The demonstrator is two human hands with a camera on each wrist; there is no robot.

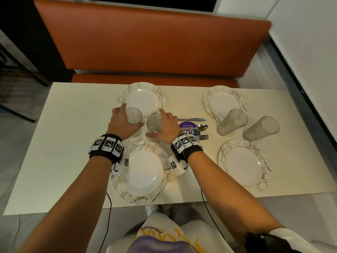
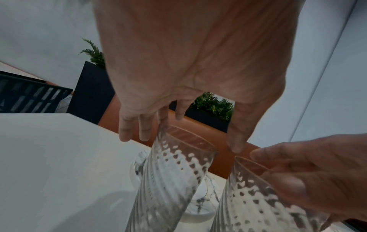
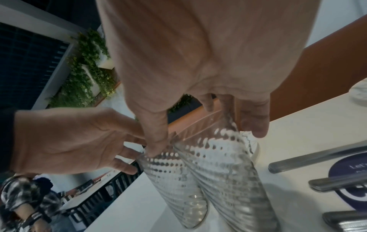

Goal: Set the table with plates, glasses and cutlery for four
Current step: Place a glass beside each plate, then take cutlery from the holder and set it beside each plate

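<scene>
on the desk [image 1: 73, 143]: four plates, four glasses, a knife, a spoon and a fork around a purple sticker [image 1: 189, 127].
left grip [image 1: 124, 123]: the left hand is draped over the left glass [image 1: 135, 115]; in the left wrist view its fingers [image 2: 143, 125] spread down around the rim, thumb on one side and the rest on the other, loosely curled about the glass.
right grip [image 1: 166, 127]: the right hand wraps the right glass [image 1: 154, 122]; in the right wrist view the thumb [image 3: 157, 133] and fingers clasp it near the rim.
two held glasses: ribbed, clear, just beside each other between the far left plate [image 1: 143, 98] and the near left plate [image 1: 144, 172]; whether they stand on the desk or are lifted cannot be told.
other glasses: third glass [image 1: 232, 122] and fourth glass [image 1: 260, 130] stand on the right, between the far right plate [image 1: 223, 102] and the near right plate [image 1: 243, 164].
plates: white with gold-lined marbled rims, two on each side of the desk.
cutlery: knife [image 1: 191, 119], spoon [image 1: 202, 127] and fork [image 1: 204, 137] lie near the middle, just right of the right hand, partly on the sticker.
beyond the desk: an orange bench [image 1: 145, 42] along the far edge.
wrists: both carry black bands with marker tags [image 1: 107, 145].
</scene>
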